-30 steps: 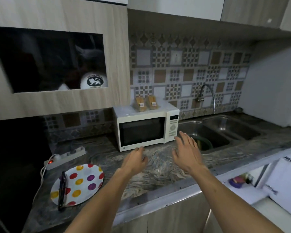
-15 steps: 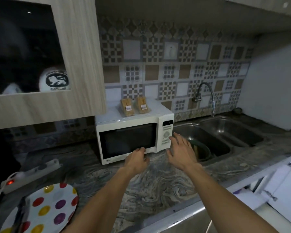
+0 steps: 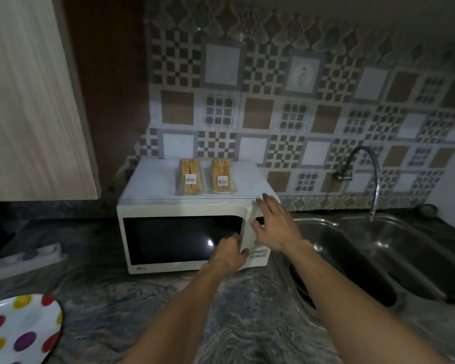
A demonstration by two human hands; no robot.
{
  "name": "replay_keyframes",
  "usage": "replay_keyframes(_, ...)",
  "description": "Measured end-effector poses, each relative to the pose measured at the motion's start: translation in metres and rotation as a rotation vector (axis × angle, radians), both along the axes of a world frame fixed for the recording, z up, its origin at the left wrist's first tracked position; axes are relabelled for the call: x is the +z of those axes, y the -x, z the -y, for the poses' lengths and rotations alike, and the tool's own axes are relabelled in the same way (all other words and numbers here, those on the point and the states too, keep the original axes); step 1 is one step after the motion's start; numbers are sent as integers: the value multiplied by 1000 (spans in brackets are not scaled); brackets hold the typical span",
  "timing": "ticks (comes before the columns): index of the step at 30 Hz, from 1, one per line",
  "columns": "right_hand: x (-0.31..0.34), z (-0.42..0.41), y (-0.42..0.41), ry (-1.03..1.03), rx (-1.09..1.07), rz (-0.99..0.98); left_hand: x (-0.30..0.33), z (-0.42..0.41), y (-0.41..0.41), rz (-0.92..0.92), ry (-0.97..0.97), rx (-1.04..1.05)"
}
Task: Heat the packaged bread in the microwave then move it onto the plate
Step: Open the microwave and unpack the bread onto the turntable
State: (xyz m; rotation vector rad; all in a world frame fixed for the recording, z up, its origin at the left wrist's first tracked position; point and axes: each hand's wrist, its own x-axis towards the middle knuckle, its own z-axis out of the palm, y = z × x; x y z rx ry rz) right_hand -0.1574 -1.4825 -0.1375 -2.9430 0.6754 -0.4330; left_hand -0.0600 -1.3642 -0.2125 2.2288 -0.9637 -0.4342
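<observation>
My left hand [image 3: 229, 254] curls its fingers on the right edge of the microwave [image 3: 192, 232] door. My right hand [image 3: 272, 227], fingers spread, lies flat against its control panel. Two bread packs [image 3: 205, 176] rest on the microwave; plate [image 3: 19, 329] at lower left.

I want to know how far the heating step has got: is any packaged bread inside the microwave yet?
No: both bread packages lie on top of the microwave, whose door is shut.
</observation>
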Motion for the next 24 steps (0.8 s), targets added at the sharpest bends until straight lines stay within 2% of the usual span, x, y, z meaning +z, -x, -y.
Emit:
replay_keyframes(7,4,38,-35,-53,145,-123,-8,45,-11,-90,102,58)
replay_keyframes(10,-4,45,-43,-46,158,-125,-8,59,-13,-129,122,147)
replay_keyframes(14,-4,50,-50,-20,147,-149,-10,69,-18,-37,85,274)
replay_keyframes(17,-5,52,-53,-1,151,-167,-16,70,-19,38,81,275)
replay_keyframes(24,-5,46,-58,22,118,-199,-13,67,-18,68,104,272)
